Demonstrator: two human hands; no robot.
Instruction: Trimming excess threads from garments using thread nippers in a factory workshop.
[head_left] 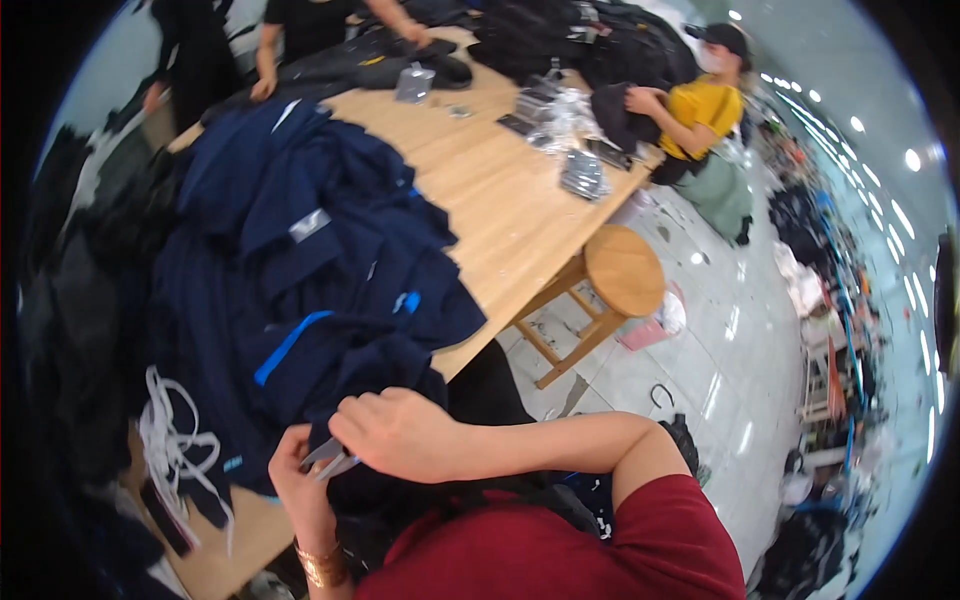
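My right hand [395, 432] is closed around a pair of scissors [328, 460], whose grey blades point left toward my other hand; their handles are hidden in my fist. Just left of it, my left hand [298, 478] has its fingers bent, pinching the edge of a dark navy garment [375, 368]. That cloth hangs over the table's near edge and carries a bright blue strip [290, 348]. The exact spot between the two hands is partly covered by fingers.
A big heap of navy garments [300, 190] covers the left of the wooden table [480, 190]. White cords [175, 430] lie near its front corner. A wooden stool [625, 270] stands at the right. Across the table, a person in yellow [705, 105] handles dark cloth near clear plastic packets [585, 175].
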